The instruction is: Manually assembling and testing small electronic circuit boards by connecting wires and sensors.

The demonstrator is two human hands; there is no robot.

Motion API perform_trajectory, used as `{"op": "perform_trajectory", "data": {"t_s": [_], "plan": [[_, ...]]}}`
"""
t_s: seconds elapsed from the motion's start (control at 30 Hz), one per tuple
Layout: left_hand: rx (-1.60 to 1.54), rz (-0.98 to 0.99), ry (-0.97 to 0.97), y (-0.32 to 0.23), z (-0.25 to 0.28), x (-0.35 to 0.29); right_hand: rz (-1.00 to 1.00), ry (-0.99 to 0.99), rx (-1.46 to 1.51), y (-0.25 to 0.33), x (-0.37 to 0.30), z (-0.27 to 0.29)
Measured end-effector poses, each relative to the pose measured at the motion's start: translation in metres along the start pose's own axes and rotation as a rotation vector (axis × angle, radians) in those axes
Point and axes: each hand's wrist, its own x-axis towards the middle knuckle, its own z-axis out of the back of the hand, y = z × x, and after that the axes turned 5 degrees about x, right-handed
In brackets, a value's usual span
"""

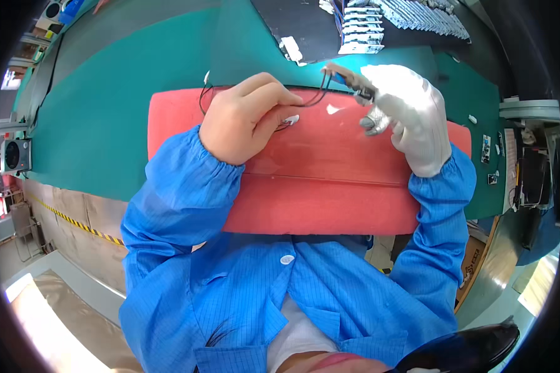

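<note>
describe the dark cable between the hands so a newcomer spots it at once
On the green table find the red pad, then the bare left hand and white-gloved right hand near its far edge. The thin dark cable curves up across the gap between them. Unlike the small white connector beside the left hand, it is dark and bridges that gap.

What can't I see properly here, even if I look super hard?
In the head view:
- Pinched bit of the dark cable: hidden by the left hand's fingers.
- Dark piece at the right hand: blurred, partly covered by fingers.
- Pale strips: cut off by the top edge.
- Little part, far right: too small.
</note>
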Motion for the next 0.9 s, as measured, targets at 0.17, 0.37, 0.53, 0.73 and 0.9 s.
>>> {"op": "perform_trajectory", "data": {"t_s": [0.17, 0.37, 0.53, 0.73, 0.9], "plan": [[0.027, -0.049, -0.043, 0.007, -0.002, -0.004, -0.690, 0.039, 0.449, 0.003, -0.007, -0.010], [0.042, -0.092, -0.048, 0.008, -0.002, -0.005, -0.687, -0.053, 0.503, -0.004, -0.010, -0.016], [0.045, -0.094, -0.048, 0.008, -0.003, -0.005, -0.689, -0.078, 0.530, -0.005, -0.010, -0.016], [0.031, -0.124, -0.054, 0.009, -0.002, -0.002, -0.478, -0.083, 0.343, -0.009, -0.014, -0.013], [0.022, -0.125, -0.164, 0.009, -0.004, -0.002, -0.514, -0.065, 0.367, 0.001, -0.007, -0.011]]}}
